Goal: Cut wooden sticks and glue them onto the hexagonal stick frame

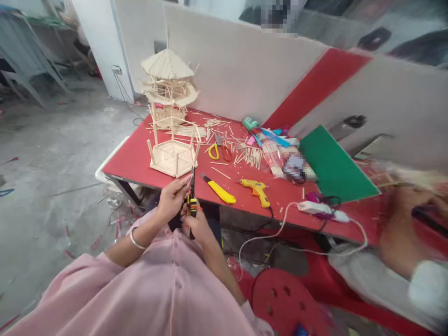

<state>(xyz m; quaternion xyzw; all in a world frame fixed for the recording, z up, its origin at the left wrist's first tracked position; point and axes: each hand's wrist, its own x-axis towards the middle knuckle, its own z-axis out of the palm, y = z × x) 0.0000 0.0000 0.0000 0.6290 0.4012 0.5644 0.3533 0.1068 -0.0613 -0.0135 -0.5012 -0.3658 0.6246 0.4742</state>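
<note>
My right hand (199, 225) is closed around the handle of a black-and-yellow cutter (192, 203), whose long dark end points away from me at the table's front edge. Beside it, my left hand (171, 199) pinches something small close to the dark end; I cannot make out what. Just beyond my fingers stands a hexagonal frame of thin wooden sticks (173, 156), with short upright posts round its base. Behind it rises a tiered stick pavilion (168, 65) with a pointed roof. A yellow utility knife (220, 189) lies to the right of my hands.
On the red table (129, 151) are a yellow glue gun (257, 190), scissors (217, 150), loose sticks (252, 156), a green board (336, 163) and a white power strip (315, 207). A co-worker's blurred arm (402, 228) reaches in at right. A red stool (287, 298) stands below.
</note>
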